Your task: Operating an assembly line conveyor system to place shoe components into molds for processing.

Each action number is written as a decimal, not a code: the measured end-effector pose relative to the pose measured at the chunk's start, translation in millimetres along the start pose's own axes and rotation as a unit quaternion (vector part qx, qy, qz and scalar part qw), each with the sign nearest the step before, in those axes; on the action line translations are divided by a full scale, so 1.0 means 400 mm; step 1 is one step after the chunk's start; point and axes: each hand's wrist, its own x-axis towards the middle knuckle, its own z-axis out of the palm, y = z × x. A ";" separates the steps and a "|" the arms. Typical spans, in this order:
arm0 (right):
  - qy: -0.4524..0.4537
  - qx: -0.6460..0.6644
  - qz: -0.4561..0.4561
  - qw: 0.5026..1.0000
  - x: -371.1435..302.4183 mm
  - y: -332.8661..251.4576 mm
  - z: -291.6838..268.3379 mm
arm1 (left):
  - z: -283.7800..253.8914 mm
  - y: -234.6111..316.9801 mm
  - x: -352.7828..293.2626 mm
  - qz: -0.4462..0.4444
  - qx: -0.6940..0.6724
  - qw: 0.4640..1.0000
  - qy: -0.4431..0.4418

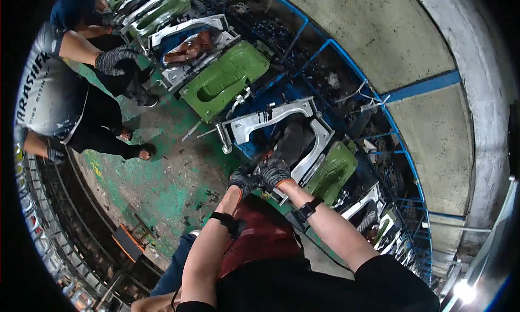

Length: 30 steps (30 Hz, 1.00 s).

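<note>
My left hand [245, 182], in a dark knitted glove, is closed, its fingers partly hidden, close to the near end of a metal mould. Beside it, my right hand [276, 173], in a similar glove, curls at the lower end of a dark grey, smooth, elongated piece [294, 142]. What either hand grips is too dark and small to make out. The piece lies within a silver arched mould frame [273, 117]. Right of the frame is a green mould half [334, 171] with a ribbed, sole-shaped hollow.
Another green mould half [227, 80] and a silver frame holding a brown piece [188, 48] stand farther off. A blue rail [346, 57] curves along the right. Two people [59, 95] with gloved hands stand at the left. A metal handle [223, 138] juts towards the green floor [162, 187].
</note>
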 end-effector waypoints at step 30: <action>0.304 0.165 0.330 0.878 0.047 0.129 -0.139 | 0.229 0.287 0.383 0.249 0.364 0.874 -0.202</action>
